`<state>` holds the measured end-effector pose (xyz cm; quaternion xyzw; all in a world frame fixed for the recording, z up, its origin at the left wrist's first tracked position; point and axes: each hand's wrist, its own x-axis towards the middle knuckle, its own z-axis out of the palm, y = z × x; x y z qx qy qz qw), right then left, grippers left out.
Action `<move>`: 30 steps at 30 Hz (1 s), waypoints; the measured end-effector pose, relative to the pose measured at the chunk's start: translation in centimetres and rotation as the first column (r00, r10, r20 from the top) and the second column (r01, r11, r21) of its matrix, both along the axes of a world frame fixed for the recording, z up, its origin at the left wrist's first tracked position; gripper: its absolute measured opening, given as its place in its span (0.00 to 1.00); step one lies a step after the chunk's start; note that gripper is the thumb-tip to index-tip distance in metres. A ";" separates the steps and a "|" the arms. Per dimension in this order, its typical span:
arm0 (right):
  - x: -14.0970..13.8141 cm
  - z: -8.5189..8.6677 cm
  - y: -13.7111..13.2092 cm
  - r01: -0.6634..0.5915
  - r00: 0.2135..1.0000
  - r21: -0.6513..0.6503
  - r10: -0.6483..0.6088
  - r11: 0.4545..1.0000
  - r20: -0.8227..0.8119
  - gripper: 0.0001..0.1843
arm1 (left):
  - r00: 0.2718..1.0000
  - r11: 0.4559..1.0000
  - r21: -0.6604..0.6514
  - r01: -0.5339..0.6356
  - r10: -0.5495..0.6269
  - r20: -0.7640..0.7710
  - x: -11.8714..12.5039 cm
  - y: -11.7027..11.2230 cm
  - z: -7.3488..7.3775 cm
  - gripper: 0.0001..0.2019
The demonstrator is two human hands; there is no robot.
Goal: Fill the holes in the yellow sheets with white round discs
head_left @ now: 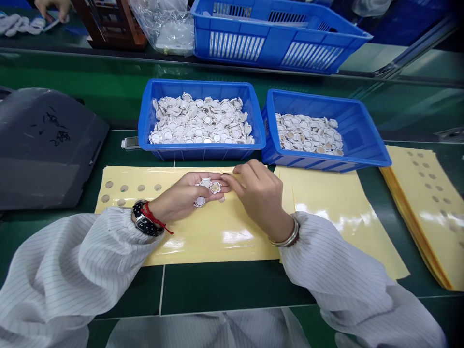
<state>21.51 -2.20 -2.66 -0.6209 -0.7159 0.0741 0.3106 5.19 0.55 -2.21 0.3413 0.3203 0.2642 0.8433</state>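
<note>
My left hand (183, 195) rests on a yellow sheet (203, 232) and is curled round several small white round parts (207, 188). My right hand (259, 191) meets it from the right, thumb and forefinger pinching one of those parts at the left hand's fingertips. Small round discs (123, 188) are stuck in rows at the sheet's left end. Both hands lie just in front of two blue bins.
A blue bin (201, 150) is heaped with white round parts; a second blue bin (357, 145) to its right holds fewer. More yellow sheets (427, 203) lie at right, a dark grey cover (39, 150) at left. A large blue crate (275, 38) and another person's hand (54, 7) are behind.
</note>
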 end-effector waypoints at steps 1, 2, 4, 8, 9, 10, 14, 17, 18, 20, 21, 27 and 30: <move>-0.1 0.0 0.0 -0.009 0.999 -0.013 0.009 1.000 -0.037 0.13 | 1.000 1.000 0.010 0.009 -0.009 0.001 0.0 0.0 0.0 0.15; -0.2 -0.1 0.0 -0.041 0.994 -0.045 0.037 0.998 -0.098 0.12 | 1.000 1.000 0.018 0.015 -0.015 -0.005 0.0 0.0 0.0 0.16; -0.4 -0.2 0.0 -0.154 0.963 -0.135 0.118 0.979 -0.243 0.11 | 0.999 0.999 0.026 0.025 -0.024 -0.028 -0.1 0.1 0.0 0.20; 0.2 0.5 0.3 -0.243 0.898 -0.167 0.156 0.956 -0.410 0.03 | 1.000 0.998 -0.053 0.023 -0.023 -0.007 -0.2 0.3 0.1 0.24; 0.8 1.0 0.5 -0.205 0.893 -0.129 0.131 0.970 -0.431 0.01 | 1.000 0.996 -0.086 0.011 -0.010 0.013 -0.2 0.4 0.1 0.22; 1.5 1.7 0.7 -0.138 0.891 -0.070 0.093 0.988 -0.445 0.02 | 1.000 0.993 -0.118 -0.002 0.005 0.031 -0.2 0.4 0.2 0.20; 4.2 3.3 1.2 0.118 0.904 0.092 -0.068 0.989 -0.423 0.04 | 0.998 0.983 -0.177 -0.052 0.058 0.030 -0.2 0.4 0.3 0.16; 4.3 2.1 1.2 -0.045 0.958 -0.020 0.037 0.999 -0.283 0.08 | 0.998 0.986 -0.156 -0.060 0.063 0.014 -0.1 0.3 0.4 0.15; 4.0 1.4 1.1 -0.109 0.973 -0.064 0.094 0.992 -0.209 0.13 | 0.998 0.988 -0.143 -0.060 0.062 0.010 -0.1 0.3 0.4 0.14; 3.2 0.2 1.1 -0.152 0.988 -0.137 0.148 0.979 -0.036 0.22 | 0.998 0.992 -0.113 -0.060 0.060 0.002 -0.1 0.2 0.4 0.12; 2.7 -0.3 1.2 -0.138 0.988 -0.172 0.149 0.975 0.051 0.25 | 0.998 0.994 -0.096 -0.056 0.056 -0.003 -0.1 0.2 0.4 0.11; 1.0 -0.2 2.0 0.074 0.917 -0.323 0.063 0.944 0.395 0.20 | 0.995 0.999 0.015 -0.053 0.054 -0.084 -0.2 0.1 0.2 0.08; 0.5 0.0 2.0 0.142 0.900 -0.330 0.018 0.933 0.437 0.16 | 0.987 0.994 0.043 -0.101 0.106 -0.118 -0.1 -0.1 0.3 0.10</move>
